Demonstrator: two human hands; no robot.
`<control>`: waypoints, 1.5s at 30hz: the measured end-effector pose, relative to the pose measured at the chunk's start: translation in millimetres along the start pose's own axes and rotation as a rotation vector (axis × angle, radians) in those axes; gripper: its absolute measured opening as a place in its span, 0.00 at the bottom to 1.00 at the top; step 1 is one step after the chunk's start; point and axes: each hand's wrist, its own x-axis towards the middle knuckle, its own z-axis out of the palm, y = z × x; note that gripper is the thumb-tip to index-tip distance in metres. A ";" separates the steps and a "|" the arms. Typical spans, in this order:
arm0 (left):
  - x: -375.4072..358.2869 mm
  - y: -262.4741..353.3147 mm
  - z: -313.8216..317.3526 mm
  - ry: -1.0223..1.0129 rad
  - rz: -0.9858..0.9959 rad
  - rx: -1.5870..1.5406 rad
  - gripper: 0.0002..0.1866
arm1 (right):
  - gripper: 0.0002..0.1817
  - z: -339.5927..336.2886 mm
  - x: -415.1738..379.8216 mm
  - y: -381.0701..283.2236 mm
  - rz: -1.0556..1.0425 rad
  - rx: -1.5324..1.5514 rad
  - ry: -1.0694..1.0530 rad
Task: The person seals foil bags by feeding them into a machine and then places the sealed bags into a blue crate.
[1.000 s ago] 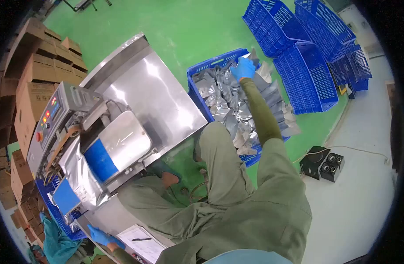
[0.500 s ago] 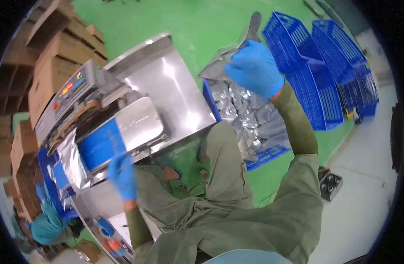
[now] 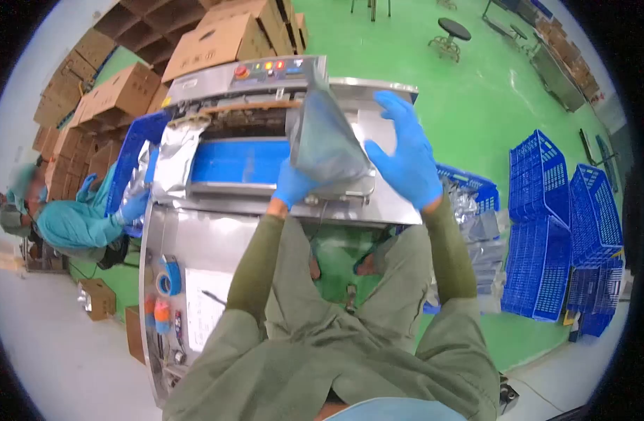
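Observation:
A grey, silvery foil pouch (image 3: 329, 140) stands tilted over the sealing machine, slightly blurred. My gloved left hand (image 3: 294, 184) is closed on its lower left edge. To the right of the pouch, my gloved right hand (image 3: 409, 158) is open, thumb and fingers spread, apart from it. Below and behind the pouch runs the machine's blue conveyor belt (image 3: 241, 163). Another silver foil pouch (image 3: 176, 158) lies at the belt's left end. Beside my right forearm, several foil pouches (image 3: 482, 235) fill a blue basket (image 3: 486, 188).
Stacked blue crates (image 3: 539, 245) stand on the right. A co-worker in a teal sleeve (image 3: 80, 217) reaches to a blue crate (image 3: 136, 137) at left. The steel table (image 3: 217, 235) holds paper (image 3: 208, 302) and blue tape (image 3: 169, 281). Cartons (image 3: 217, 45) are stacked behind the machine.
The view has turned toward the machine. My right hand has brought a pouch over from the basket and let go of it; my left hand now grips it.

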 end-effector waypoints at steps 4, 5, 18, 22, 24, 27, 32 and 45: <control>1.5 66.5 -42.6 -0.206 -0.026 0.048 0.32 | 0.11 40.5 13.9 49.7 0.048 -0.117 -0.270; 3.1 78.7 -57.0 -0.252 -0.025 0.057 0.30 | 0.08 44.9 18.0 55.6 0.031 -0.196 -0.312; 15.3 97.1 -137.6 0.012 0.550 0.837 0.19 | 0.09 -10.0 -9.5 95.7 -0.481 -0.341 -0.132; 6.2 111.0 -90.5 0.331 0.241 0.051 0.11 | 0.15 22.1 -21.2 84.1 -0.133 0.081 -0.029; 12.9 128.4 -79.5 0.371 -0.023 -0.163 0.09 | 0.12 15.2 -21.8 49.9 0.092 0.137 0.059; 33.7 137.7 -73.4 0.314 -0.188 -0.259 0.10 | 0.09 7.3 -17.3 47.1 0.463 0.214 0.089; 59.9 21.5 -16.5 0.148 -0.448 -0.050 0.12 | 0.13 60.1 -42.9 155.5 0.685 0.297 0.179; 65.8 -60.3 -56.2 0.305 -0.547 -0.112 0.15 | 0.12 150.1 -20.2 177.9 0.783 0.410 0.206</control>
